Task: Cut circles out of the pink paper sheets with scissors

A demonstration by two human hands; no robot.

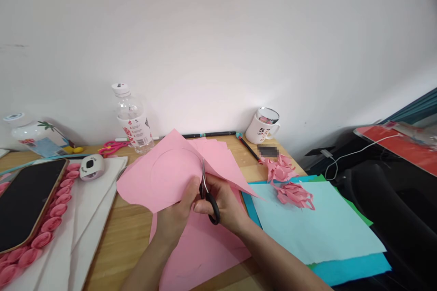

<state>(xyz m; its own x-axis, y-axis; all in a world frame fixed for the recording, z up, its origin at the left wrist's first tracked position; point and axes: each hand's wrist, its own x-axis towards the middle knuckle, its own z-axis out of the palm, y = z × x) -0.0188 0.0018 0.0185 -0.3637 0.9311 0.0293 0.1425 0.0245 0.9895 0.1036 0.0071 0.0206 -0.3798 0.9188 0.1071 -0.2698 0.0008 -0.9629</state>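
Observation:
My left hand (177,216) is closed on a sheet of pink paper (167,173), thumb on top near the cut. A round pencil line is drawn on that sheet. My right hand (223,202) grips black-handled scissors (213,209). Their blades meet the paper at the right side of the drawn curve, and the part to the right of the cut lifts and folds away. Beneath both hands lie more pink sheets (205,250) on the wooden table. Part of the scissors' handle is hidden by my fingers.
At left, a phone (30,200) lies over rolled pink paper roses (51,224) on white board, beside a small white device (92,167). Behind stand a clear bottle (134,122) and a white mug (261,127). Pink scraps (293,194) rest on light blue paper (314,227) at right.

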